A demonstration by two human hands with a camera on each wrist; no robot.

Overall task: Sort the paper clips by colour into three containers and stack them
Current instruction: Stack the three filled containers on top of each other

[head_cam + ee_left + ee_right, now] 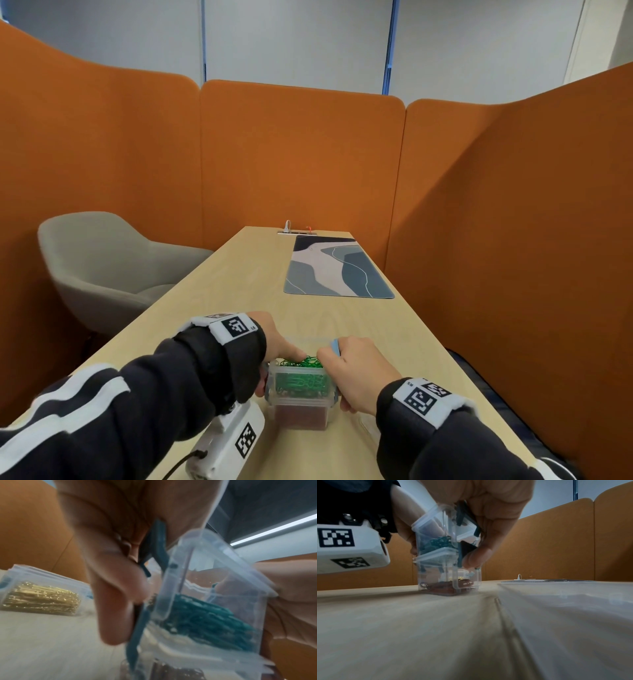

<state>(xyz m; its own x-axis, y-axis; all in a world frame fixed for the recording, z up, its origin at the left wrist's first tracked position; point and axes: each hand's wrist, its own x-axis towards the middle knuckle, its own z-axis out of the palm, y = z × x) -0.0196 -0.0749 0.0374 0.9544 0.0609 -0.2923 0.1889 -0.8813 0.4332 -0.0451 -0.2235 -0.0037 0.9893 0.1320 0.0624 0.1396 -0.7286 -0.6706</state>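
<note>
Head view, both hands (320,356) gripping green-clip container (299,380), atop red-clip container (301,416)

A: Where do the hands sit?

B: Both near, close together. The left hand (274,337) comes in from the left, fingers curled down one side of the clear plastic container of green paper clips (300,382), thumb at its top edge.

A: And the other?

B: The right hand (356,368) grips the opposite side, thumb pressing a blue latch (465,550). Dark, white-striped sleeves cover both forearms.
</note>
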